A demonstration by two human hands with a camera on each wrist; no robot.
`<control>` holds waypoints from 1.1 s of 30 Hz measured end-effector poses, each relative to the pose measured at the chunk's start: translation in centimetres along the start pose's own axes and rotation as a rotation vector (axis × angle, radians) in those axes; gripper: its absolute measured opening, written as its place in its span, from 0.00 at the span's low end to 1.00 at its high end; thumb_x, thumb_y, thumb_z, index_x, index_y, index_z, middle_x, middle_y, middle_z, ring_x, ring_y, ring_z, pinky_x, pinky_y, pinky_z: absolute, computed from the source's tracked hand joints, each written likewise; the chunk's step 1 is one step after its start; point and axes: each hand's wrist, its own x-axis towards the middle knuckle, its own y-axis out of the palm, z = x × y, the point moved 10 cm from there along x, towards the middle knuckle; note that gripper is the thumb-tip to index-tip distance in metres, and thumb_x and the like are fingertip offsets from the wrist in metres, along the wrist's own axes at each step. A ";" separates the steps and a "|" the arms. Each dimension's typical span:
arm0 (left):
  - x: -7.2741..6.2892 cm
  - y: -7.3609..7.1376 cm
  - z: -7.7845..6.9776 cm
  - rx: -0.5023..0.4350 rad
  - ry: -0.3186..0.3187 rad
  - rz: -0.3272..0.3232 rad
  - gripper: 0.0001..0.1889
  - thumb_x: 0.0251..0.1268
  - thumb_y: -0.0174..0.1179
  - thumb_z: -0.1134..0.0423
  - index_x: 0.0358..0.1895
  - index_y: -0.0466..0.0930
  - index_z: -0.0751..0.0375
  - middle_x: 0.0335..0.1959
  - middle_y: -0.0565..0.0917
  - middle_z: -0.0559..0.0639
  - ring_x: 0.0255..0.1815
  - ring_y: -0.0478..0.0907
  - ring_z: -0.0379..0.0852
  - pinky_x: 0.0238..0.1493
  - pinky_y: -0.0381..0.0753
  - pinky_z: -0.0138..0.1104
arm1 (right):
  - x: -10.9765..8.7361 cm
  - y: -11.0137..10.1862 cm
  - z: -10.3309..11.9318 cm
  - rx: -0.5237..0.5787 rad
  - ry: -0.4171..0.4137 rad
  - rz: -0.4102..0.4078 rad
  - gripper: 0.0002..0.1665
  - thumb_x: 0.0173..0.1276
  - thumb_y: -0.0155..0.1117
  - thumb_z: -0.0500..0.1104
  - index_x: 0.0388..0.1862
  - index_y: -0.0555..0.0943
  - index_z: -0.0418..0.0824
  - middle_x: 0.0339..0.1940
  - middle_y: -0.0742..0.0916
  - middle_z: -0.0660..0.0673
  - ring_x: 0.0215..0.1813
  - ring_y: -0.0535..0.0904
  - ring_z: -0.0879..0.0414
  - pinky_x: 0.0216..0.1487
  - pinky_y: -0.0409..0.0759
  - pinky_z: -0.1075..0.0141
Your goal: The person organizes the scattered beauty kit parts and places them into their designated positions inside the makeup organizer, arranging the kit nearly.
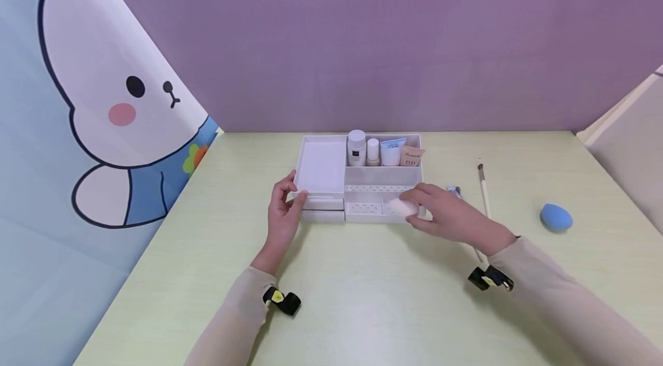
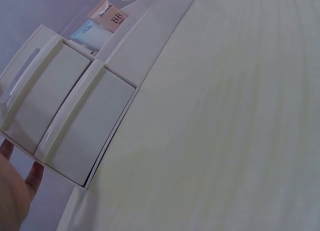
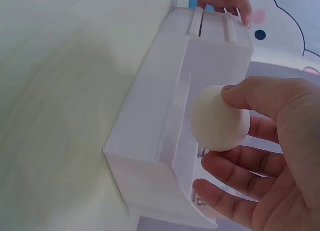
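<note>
A white makeup organizer (image 1: 323, 164) stands on the table, two drawers at its front left and open compartments on the right. My left hand (image 1: 284, 213) grips its front left corner, thumb at the top edge and fingers along the side. In my right hand (image 1: 450, 213) a white makeup sponge (image 3: 220, 118) is pinched between thumb and fingers. It hangs over the front right compartments, which the hand partly covers in the head view. Behind, in the back compartment, stand a white bottle (image 1: 356, 148), a smaller bottle (image 1: 373, 152), a light blue tube (image 1: 392, 152) and a BB cream tube (image 1: 411, 156).
Right of the organizer a makeup brush (image 1: 484, 185) lies on the table (image 1: 352, 297). Another brush (image 1: 454, 190) is partly hidden beneath my right hand. Farther right is a blue makeup sponge (image 1: 556, 217). A purple cloth backdrop (image 1: 393, 44) rises behind the table.
</note>
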 end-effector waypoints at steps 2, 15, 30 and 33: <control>0.0 0.0 0.0 0.001 0.001 0.000 0.10 0.68 0.56 0.77 0.44 0.64 0.74 0.70 0.68 0.64 0.71 0.65 0.54 0.47 0.73 0.28 | 0.3 0.5 0.2 -0.001 0.000 0.012 0.20 0.61 0.72 0.36 0.52 0.80 0.34 0.47 0.84 0.42 0.44 0.77 0.51 0.44 0.80 0.55; 0.2 0.0 0.3 0.009 -0.022 -0.002 0.10 0.69 0.56 0.76 0.45 0.64 0.74 0.70 0.68 0.63 0.71 0.64 0.53 0.47 0.72 0.29 | 2.5 2.2 1.3 -0.003 -0.082 0.024 0.20 0.64 0.69 0.38 0.53 0.79 0.34 0.47 0.83 0.43 0.44 0.77 0.53 0.47 0.79 0.57; 0.4 0.0 0.4 0.001 -0.022 0.009 0.10 0.69 0.56 0.76 0.44 0.64 0.74 0.70 0.68 0.64 0.71 0.65 0.53 0.47 0.72 0.28 | 4.9 3.8 1.4 0.053 -0.084 0.036 0.19 0.64 0.69 0.35 0.54 0.79 0.34 0.46 0.83 0.44 0.41 0.76 0.54 0.42 0.78 0.61; 0.4 -0.1 0.4 0.007 -0.021 0.011 0.10 0.69 0.56 0.76 0.44 0.64 0.74 0.70 0.68 0.63 0.71 0.65 0.53 0.47 0.73 0.28 | 5.2 4.1 1.5 0.065 -0.083 0.045 0.20 0.65 0.68 0.34 0.55 0.79 0.34 0.46 0.83 0.43 0.40 0.77 0.54 0.42 0.78 0.62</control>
